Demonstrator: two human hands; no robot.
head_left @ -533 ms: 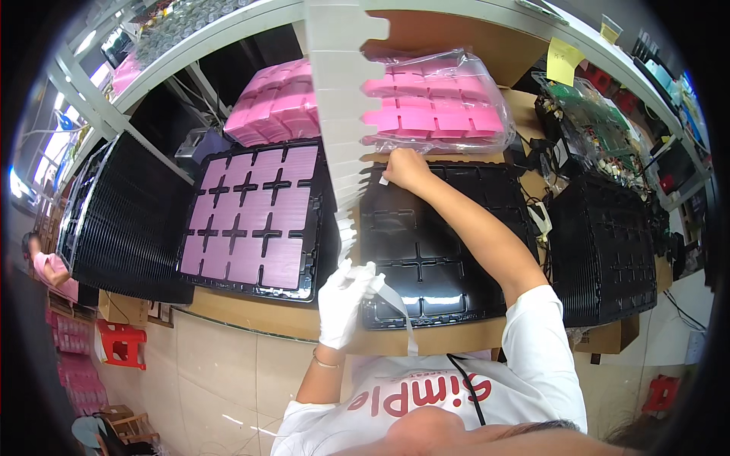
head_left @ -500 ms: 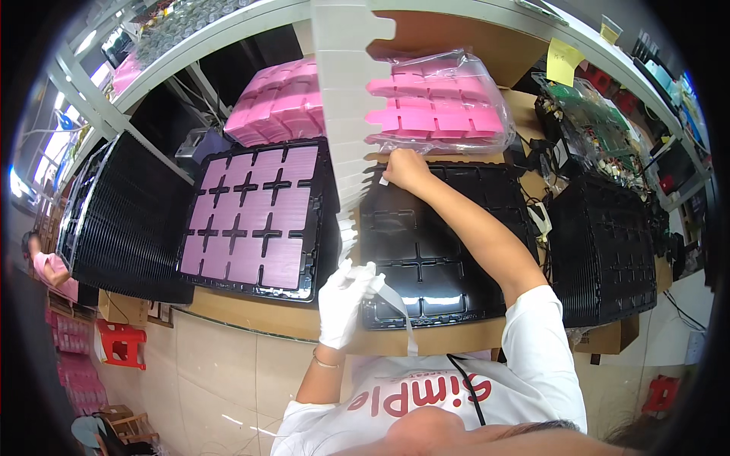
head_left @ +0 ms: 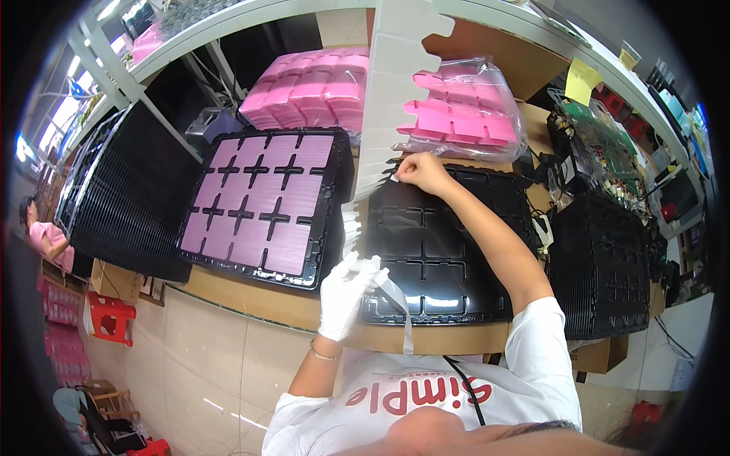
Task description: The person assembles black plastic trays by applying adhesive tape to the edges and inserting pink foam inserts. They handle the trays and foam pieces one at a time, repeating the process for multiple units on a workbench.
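Note:
My left hand (head_left: 341,301), in a white glove, is closed with fingers pinched together. A thin translucent strip (head_left: 398,304) trails from its fingertips toward my shirt. My bare right hand (head_left: 423,172) pinches a small white piece (head_left: 395,178) beside a long notched white plastic sheet (head_left: 395,83). This sheet runs from the top of the view down between the trays, and its lower tabs end just above my gloved fingers. Beneath my right forearm lies a black moulded plastic tray (head_left: 426,243) with cross-shaped ribs.
To the left, another black tray (head_left: 323,266) holds pink sheets. Stacks of black trays (head_left: 125,205) stand at both sides. Pink bundles in clear plastic (head_left: 456,114) lie at the back. Green circuit boards (head_left: 608,140) sit at the right, under a shelf edge (head_left: 563,38).
The view has shifted slightly, so the trays and notched sheet sit differently in it. My right hand's fingers show more plainly, still pinching the white piece. The left hand keeps its hold.

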